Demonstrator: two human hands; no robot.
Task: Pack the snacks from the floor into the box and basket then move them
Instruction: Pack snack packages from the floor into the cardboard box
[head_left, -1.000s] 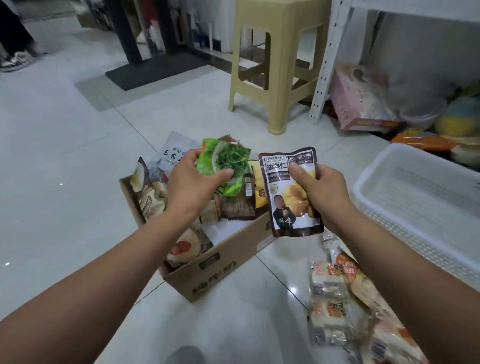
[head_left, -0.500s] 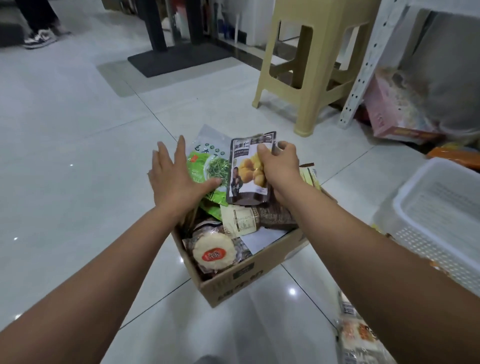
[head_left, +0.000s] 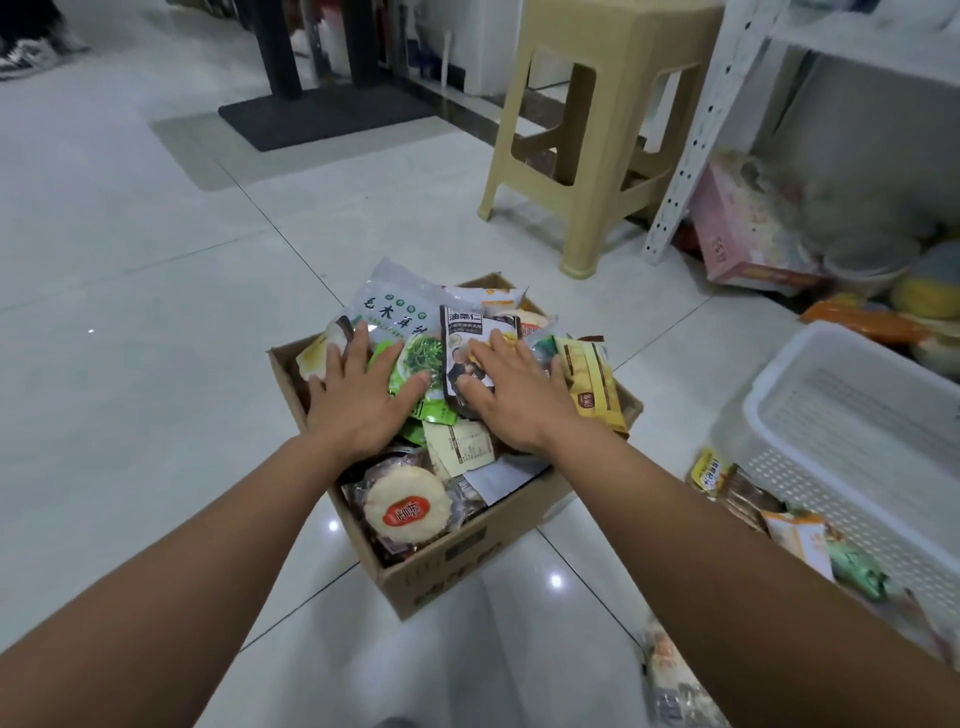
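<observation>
Both hands (head_left: 441, 395) flat on boxed snacks (head_left: 467, 353), glossy tiled floor (head_left: 130, 312)

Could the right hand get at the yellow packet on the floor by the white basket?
Probably yes: the right hand lies flat, holding nothing, and the yellow packet lies uncovered.

A pale yellow plastic stool (head_left: 602, 156) stands on the glossy white tiled floor (head_left: 130, 260). Just right of it a white perforated shelf upright (head_left: 696, 140) slants up, with a pink carton (head_left: 727, 239) leaning under the shelf and a white bowl (head_left: 862, 267) beside it. Farther back a dark mat (head_left: 322, 117) lies below two black posts (head_left: 280, 47). A shoe (head_left: 23, 54) shows at the top left corner.
</observation>
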